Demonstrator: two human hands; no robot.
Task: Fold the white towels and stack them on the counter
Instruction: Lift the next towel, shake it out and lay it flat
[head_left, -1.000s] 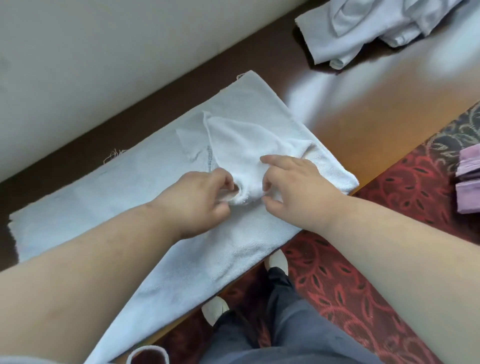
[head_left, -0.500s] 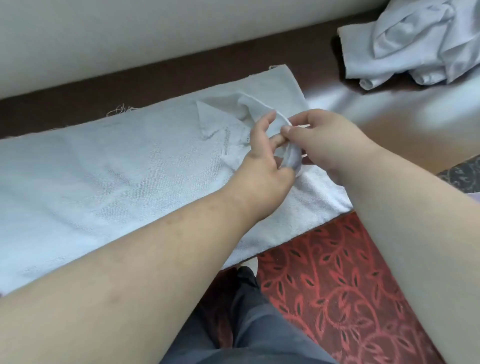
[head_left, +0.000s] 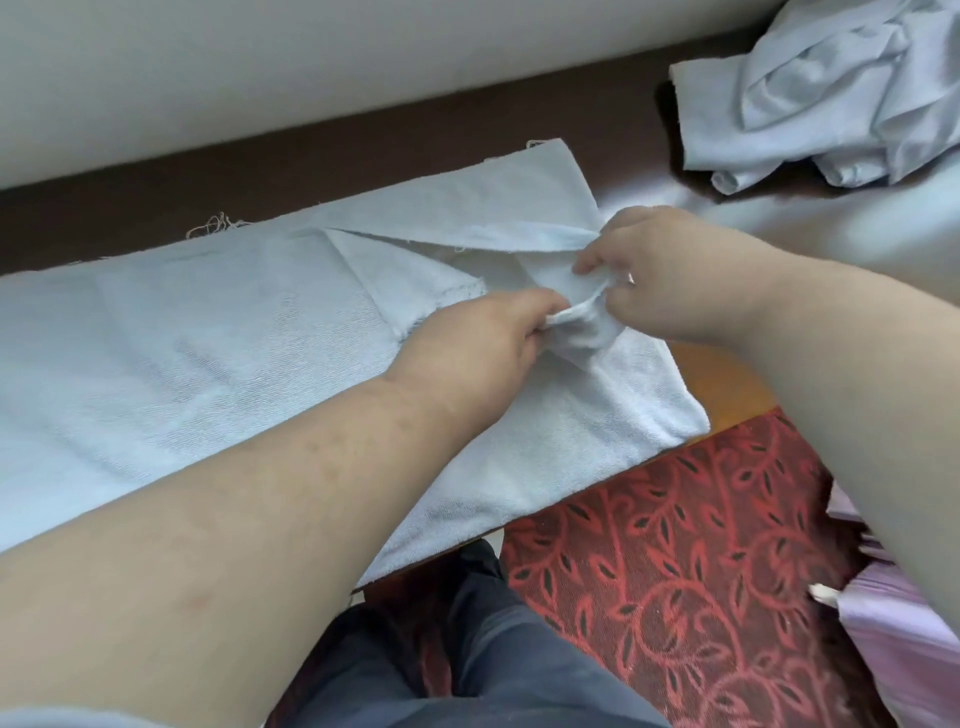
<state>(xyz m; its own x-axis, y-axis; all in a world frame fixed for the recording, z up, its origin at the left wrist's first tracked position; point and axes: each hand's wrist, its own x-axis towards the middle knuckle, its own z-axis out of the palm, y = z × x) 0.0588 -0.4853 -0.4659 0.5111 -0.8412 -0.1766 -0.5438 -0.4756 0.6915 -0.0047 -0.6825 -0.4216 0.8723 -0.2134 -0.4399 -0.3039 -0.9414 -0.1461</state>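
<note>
Both forearms bare, reaching fwd from the bottom edge and converging toward centre-right. Left hand (head_left: 483, 338) sits knuckles-up, fingers curled under w/ tips pinching a bunched fold of cloth. Right hand (head_left: 670, 275) comes in from the right, back of hand up, thumb and forefinger pinching the same bunch (other fingers tucked, can't see them well). Hands just beside each other, nearly touching at the pinch.

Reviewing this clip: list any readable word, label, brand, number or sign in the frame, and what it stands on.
None: no readable text anywhere.
Flat white terry towel: no tag or print visible.
Crumpled pile of white towels: none.
Red leaf-patterned carpet: pattern only.
Lilac fabric at the right edge: none.
</note>
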